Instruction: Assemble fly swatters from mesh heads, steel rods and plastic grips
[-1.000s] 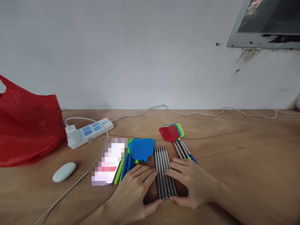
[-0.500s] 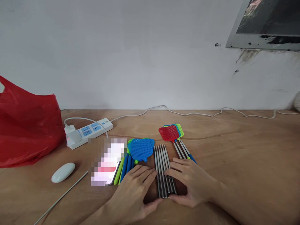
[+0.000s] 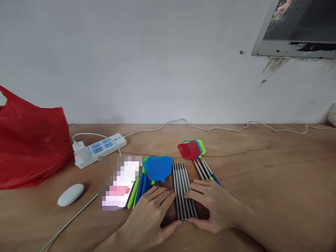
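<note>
A row of several silver metal rods (image 3: 182, 190), with thinner far ends, lies flat and side by side on the wooden table. My left hand (image 3: 153, 211) is curled along the row's left side, its fingertips and thumb at the rods. From the right, my right hand (image 3: 210, 204) grips the row with fingers over the outer rods and thumb at the near ends. Blue fly swatter heads (image 3: 159, 168) lie left of the rods, with blue and green handles (image 3: 139, 190) beside them. Right of the rods rest assembled swatters with a red head (image 3: 189, 150) on top.
A phone with a blurred screen (image 3: 122, 183) lies left of the handles. Further left are a white mouse-like object (image 3: 70, 195), a power strip (image 3: 101, 148) with a charger, and a red plastic bag (image 3: 31, 147). A white cable (image 3: 210, 128) runs along the wall.
The rods' near ends are now more even, and the row looks slightly narrower between my hands. Both hands have stayed nearly in place.
</note>
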The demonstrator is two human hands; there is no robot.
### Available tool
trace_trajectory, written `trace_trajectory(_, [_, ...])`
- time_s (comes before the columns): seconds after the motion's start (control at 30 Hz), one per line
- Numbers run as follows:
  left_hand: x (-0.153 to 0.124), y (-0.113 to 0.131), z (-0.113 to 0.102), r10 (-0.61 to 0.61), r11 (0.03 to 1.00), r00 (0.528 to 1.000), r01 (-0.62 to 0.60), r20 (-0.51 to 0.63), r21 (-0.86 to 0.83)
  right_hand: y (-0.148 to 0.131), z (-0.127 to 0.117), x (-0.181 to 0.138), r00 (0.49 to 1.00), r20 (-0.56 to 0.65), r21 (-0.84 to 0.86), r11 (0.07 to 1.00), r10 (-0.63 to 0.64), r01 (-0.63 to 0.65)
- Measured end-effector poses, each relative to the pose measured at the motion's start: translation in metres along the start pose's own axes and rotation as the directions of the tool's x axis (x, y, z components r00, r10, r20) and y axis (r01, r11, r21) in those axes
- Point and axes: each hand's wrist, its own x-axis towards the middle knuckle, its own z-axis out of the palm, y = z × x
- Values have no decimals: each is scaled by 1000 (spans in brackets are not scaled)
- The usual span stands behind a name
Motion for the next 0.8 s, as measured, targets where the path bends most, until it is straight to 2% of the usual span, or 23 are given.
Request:
trace_trajectory(0.1, [0, 0, -1, 3, 1000, 1000, -3, 21, 15, 1, -4, 1, 999, -32, 28, 999, -17, 18])
trace_trajectory(0.17, [0, -1, -2, 10, 1000, 1000, -10, 20, 16, 4, -8, 2, 997, -74, 19, 1000, 18, -16])
trace_trajectory(0.23, [0, -1, -4, 17, 1000, 1000, -18, 12, 11, 10, -10, 1, 982, -144, -40, 991, 125, -132])
trace_trajectory(0.37, [1, -1, -10, 22, 1000, 1000, -22, -6, -11, 24, -8, -3, 900, -267, -203, 892, 346, -403])
trace_trajectory(0.53, [1, -2, -13, -16, 997, 1000, 15, -15, -71, 31, -1, -5, 858, -242, -298, 807, 452, -509])
trace_trajectory(0.8, [2, -3, -13, -38, 993, 999, 42, 34, -110, 25, 10, -4, 840, -211, -284, 791, 500, -542])
